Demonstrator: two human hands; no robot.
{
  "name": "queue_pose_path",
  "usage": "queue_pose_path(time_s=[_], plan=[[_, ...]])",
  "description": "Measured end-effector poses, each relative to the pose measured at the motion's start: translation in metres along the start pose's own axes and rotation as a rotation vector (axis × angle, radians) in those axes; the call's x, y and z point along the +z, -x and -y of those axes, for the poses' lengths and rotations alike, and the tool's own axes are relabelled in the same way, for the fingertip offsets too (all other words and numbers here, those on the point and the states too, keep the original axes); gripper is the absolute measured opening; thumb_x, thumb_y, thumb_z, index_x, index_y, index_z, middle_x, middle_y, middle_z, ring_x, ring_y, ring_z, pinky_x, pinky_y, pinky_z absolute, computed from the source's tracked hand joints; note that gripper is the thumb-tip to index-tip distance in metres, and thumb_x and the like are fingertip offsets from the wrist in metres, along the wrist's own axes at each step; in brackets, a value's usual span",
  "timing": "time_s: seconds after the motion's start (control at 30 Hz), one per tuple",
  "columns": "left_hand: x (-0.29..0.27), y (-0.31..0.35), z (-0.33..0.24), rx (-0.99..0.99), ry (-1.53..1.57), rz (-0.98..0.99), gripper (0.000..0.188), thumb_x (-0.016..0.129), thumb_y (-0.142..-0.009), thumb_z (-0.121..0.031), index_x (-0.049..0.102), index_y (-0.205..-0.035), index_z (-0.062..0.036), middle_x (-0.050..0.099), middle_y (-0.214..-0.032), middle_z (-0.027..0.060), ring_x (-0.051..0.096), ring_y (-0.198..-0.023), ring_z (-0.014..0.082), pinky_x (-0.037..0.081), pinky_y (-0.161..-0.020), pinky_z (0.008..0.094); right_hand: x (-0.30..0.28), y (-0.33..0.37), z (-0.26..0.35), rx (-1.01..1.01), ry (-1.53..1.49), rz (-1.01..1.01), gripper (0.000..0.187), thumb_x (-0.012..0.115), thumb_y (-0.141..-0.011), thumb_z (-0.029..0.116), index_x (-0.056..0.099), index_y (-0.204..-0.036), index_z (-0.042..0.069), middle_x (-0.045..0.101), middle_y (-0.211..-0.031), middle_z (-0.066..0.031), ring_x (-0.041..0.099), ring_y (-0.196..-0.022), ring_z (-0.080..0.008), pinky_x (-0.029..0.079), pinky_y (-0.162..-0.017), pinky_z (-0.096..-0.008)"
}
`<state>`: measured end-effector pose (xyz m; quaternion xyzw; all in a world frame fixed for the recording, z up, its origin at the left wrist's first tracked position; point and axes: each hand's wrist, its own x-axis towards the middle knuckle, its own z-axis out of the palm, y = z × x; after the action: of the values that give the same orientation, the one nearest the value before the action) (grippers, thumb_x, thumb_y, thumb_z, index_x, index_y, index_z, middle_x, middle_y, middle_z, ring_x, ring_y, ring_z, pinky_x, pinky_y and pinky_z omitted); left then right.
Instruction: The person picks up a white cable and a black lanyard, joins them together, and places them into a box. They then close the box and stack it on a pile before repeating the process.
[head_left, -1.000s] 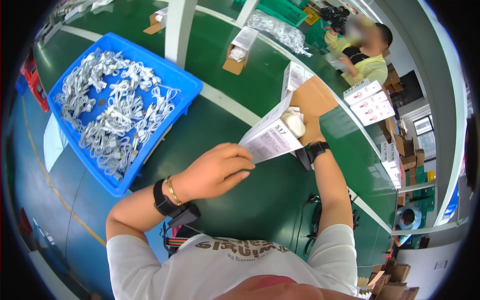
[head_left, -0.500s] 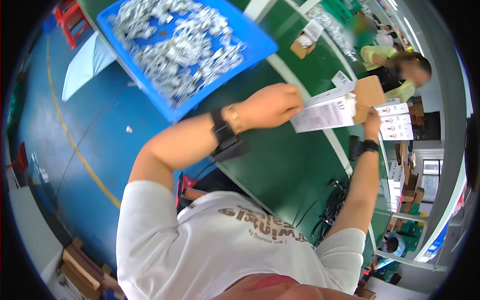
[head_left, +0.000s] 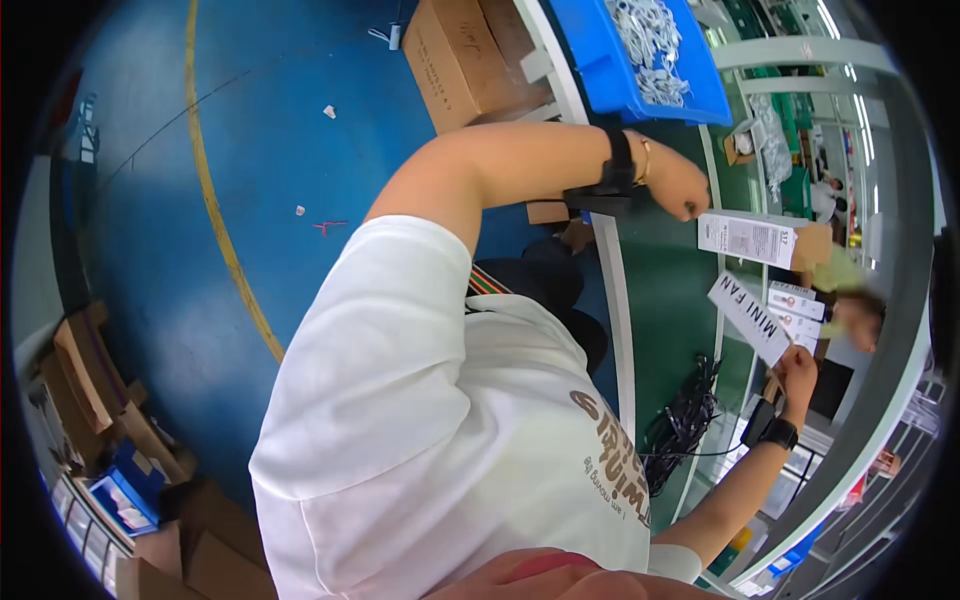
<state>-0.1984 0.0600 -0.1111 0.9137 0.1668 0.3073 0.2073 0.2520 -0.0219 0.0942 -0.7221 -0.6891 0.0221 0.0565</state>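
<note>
At the end of a white printed carton (head_left: 745, 238), my left hand (head_left: 675, 182) is closed, its fingers curled against the box's near corner. That carton's brown cardboard flap stands open at its far end. Lower on the right, my right hand (head_left: 798, 368) pinches the end of a narrow white carton (head_left: 750, 318) with large black lettering, which tilts up toward the first one. Both wrists wear black straps with small dark devices.
Behind my left hand a blue tray (head_left: 610, 90) holds many coiled white cables. Black cables (head_left: 683, 425) lie bundled on the green table (head_left: 655, 300). Small white boxes (head_left: 798, 310) are stacked beyond, near another person in yellow-green. A large cardboard box (head_left: 455, 75) stands on the floor.
The view has swung, so the tray and table appear farther right. My right hand has left the open-flapped carton and now holds a narrow white carton. My left hand stays at the first carton.
</note>
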Motion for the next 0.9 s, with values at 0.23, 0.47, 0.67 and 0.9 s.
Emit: queue_pose_path(time_s=[0.23, 0.47, 0.67, 0.9], plan=[[0.002, 0.075, -0.032, -0.118, -0.251, -0.059, 0.023, 0.056, -0.086, -0.026, 0.066, -0.097, -0.0088, 0.062, -0.097, 0.0078, 0.057, -0.098, 0.0288, 0.046, -0.084, 0.0417, 0.004, 0.03, 0.065, -0.047, -0.029, 0.054, 0.011, 0.059, -0.081, 0.008, 0.063, -0.086, -0.001, 0.054, -0.062, 0.0, 0.047, -0.055, -0.0062, 0.037, -0.049, -0.0237], [-0.002, 0.079, -0.037, -0.174, -0.431, -0.108, 0.022, 0.052, -0.087, -0.027, 0.067, -0.093, -0.0116, 0.061, -0.095, 0.0061, 0.056, -0.096, 0.0264, 0.046, -0.083, 0.0405, 0.009, 0.041, 0.089, -0.072, -0.003, 0.021, 0.012, 0.06, -0.08, 0.008, 0.063, -0.087, -0.001, 0.052, -0.061, -0.0004, 0.047, -0.056, -0.0084, 0.037, -0.051, -0.0256], [0.001, 0.079, -0.033, -0.153, -0.411, -0.144, 0.022, 0.053, -0.084, -0.027, 0.068, -0.089, -0.012, 0.062, -0.093, 0.0056, 0.057, -0.095, 0.0267, 0.047, -0.082, 0.0408, 0.018, 0.053, 0.081, -0.128, 0.107, -0.045, 0.015, 0.063, -0.08, 0.011, 0.063, -0.088, -0.001, 0.052, -0.06, -0.0034, 0.047, -0.057, -0.0115, 0.039, -0.053, -0.0293], [0.002, 0.079, -0.035, -0.143, -0.402, -0.166, 0.021, 0.053, -0.083, -0.026, 0.068, -0.087, -0.0131, 0.062, -0.093, 0.0046, 0.057, -0.095, 0.0258, 0.046, -0.082, 0.0398, 0.028, 0.065, 0.062, -0.163, 0.137, -0.103, 0.016, 0.061, -0.08, 0.011, 0.063, -0.091, 0.001, 0.054, -0.062, -0.0091, 0.049, -0.056, -0.0166, 0.04, -0.055, -0.0316]])
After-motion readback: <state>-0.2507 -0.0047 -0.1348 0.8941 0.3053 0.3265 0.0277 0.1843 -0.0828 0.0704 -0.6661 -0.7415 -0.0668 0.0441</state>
